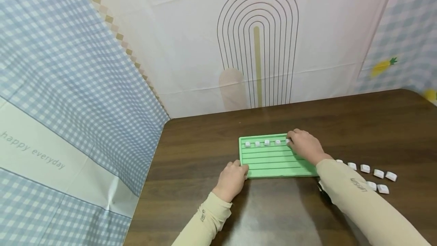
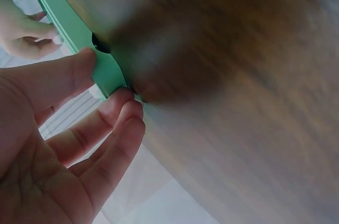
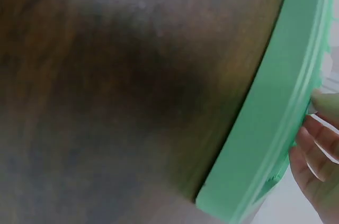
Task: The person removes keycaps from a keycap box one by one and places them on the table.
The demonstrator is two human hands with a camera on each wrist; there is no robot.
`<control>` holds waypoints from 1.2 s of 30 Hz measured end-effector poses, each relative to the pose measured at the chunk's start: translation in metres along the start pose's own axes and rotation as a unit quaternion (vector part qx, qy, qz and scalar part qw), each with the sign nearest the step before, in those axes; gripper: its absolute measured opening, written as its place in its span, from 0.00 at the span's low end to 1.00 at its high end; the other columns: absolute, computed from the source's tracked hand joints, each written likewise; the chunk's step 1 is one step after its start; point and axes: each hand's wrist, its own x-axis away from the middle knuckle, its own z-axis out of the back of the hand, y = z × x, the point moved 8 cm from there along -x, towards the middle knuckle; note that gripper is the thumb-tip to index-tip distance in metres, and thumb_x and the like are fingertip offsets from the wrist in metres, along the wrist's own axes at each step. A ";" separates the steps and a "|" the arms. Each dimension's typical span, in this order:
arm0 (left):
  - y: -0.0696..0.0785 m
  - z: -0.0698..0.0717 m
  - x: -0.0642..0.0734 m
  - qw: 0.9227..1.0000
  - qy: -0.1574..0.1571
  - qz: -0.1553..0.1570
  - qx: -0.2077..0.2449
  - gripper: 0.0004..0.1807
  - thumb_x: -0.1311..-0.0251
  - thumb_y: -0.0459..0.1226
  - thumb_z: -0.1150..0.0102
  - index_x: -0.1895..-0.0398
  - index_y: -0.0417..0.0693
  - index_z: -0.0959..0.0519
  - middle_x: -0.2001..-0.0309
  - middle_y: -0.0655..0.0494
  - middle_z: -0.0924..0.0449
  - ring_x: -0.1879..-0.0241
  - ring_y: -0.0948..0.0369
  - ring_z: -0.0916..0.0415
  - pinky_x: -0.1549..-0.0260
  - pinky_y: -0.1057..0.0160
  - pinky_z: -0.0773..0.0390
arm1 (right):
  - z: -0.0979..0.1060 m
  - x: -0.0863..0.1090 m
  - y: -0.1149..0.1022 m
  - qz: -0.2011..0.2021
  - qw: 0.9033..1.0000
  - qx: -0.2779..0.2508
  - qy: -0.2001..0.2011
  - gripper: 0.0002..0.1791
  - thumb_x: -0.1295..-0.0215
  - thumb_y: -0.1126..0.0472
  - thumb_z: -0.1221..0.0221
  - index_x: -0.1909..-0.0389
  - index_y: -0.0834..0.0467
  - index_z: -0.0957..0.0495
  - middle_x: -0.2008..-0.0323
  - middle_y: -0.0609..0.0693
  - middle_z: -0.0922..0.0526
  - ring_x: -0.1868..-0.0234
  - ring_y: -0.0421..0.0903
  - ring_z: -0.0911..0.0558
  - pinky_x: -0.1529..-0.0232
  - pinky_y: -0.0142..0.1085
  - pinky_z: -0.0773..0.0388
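Keycaps (image 1: 267, 142); "happy everyday" cloth (image 1: 75, 124)

The right hand (image 1: 306, 145) hides the two o'clock corner of the green ridged tray (image 1: 273, 160) and most of a white keycap (image 1: 288, 141); at four o'clock, the right sleeve (image 1: 358, 196) partly covers a dark object (image 1: 324, 194) I can't make out.

Backdrop (image 1: 191, 49): bright, evenly lit in the head view
Worktop (image 1: 276, 215): pale glare at bottom centre, soft shadows beside both sleeves (image 1: 368, 204); blurred in both wrist views
Green board (image 3: 265, 107): edge bowed in the right wrist view
Left fingers (image 2: 114, 158): fairly sharp in the dim, hazy left wrist view
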 end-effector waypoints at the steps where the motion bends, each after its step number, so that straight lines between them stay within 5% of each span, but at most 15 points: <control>1: 0.001 -0.001 0.000 1.000 -0.003 -0.001 0.001 0.05 0.50 0.38 0.34 0.75 0.52 0.23 0.76 0.55 0.28 0.79 0.59 0.32 0.80 0.69 0.27 | 0.003 0.002 0.004 -0.004 1.000 -0.012 0.001 0.13 0.37 0.61 0.44 0.55 0.63 0.24 0.59 0.60 0.22 0.59 0.57 0.22 0.61 0.51 0.24; 10: 0.000 0.001 0.000 1.000 0.007 -0.001 0.003 0.06 0.48 0.37 0.35 0.77 0.51 0.24 0.77 0.54 0.29 0.80 0.60 0.33 0.80 0.70 0.28 | 0.037 0.040 0.066 -0.045 0.998 0.000 -0.032 0.12 0.36 0.61 0.46 0.56 0.64 0.24 0.59 0.62 0.22 0.63 0.55 0.22 0.69 0.47 0.26; 20: 0.000 0.000 0.002 1.000 0.012 -0.002 0.010 0.07 0.48 0.37 0.35 0.77 0.50 0.24 0.76 0.54 0.29 0.79 0.60 0.34 0.81 0.69 0.28 | 0.023 0.068 0.103 -0.070 0.992 -0.005 -0.100 0.13 0.38 0.59 0.45 0.57 0.63 0.24 0.58 0.64 0.24 0.64 0.57 0.23 0.73 0.45 0.28; 26: -0.002 0.000 0.005 1.000 0.014 0.001 0.013 0.07 0.49 0.37 0.35 0.77 0.51 0.24 0.76 0.55 0.29 0.80 0.60 0.35 0.81 0.70 0.28 | 0.030 0.053 0.082 -0.047 0.996 -0.003 -0.079 0.21 0.40 0.58 0.42 0.49 0.66 0.28 0.51 0.68 0.27 0.54 0.65 0.26 0.67 0.51 0.27; 36: -0.001 0.001 0.002 1.000 0.015 -0.012 -0.001 0.06 0.48 0.38 0.35 0.77 0.52 0.24 0.77 0.56 0.29 0.80 0.61 0.35 0.80 0.72 0.30 | 0.010 0.002 -0.005 0.034 0.998 -0.017 -0.044 0.16 0.39 0.61 0.42 0.50 0.61 0.25 0.52 0.60 0.22 0.52 0.58 0.23 0.58 0.52 0.25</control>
